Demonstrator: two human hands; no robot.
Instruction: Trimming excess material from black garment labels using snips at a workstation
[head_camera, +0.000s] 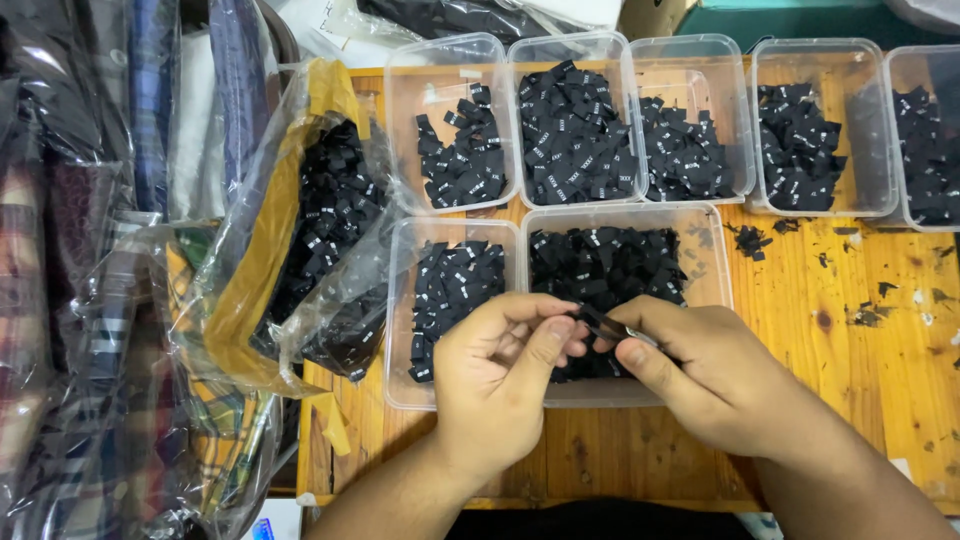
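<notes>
My left hand (495, 375) and my right hand (700, 375) meet over the front edge of a clear plastic tub (712, 270) full of small black fabric labels (610, 262). Between them they pinch a small black label (597, 322). The thumb and fingers of both hands close on it, the right hand from the right end, the left from the left. A smaller tub (400, 300) of black labels sits just left of my left hand.
Several more clear tubs (575, 120) of black labels line the back of the wooden table (880, 330). A clear plastic bag (320, 230) of labels lies at left, beside bagged fabrics (90, 300). Black scraps (750, 240) litter the wood at right.
</notes>
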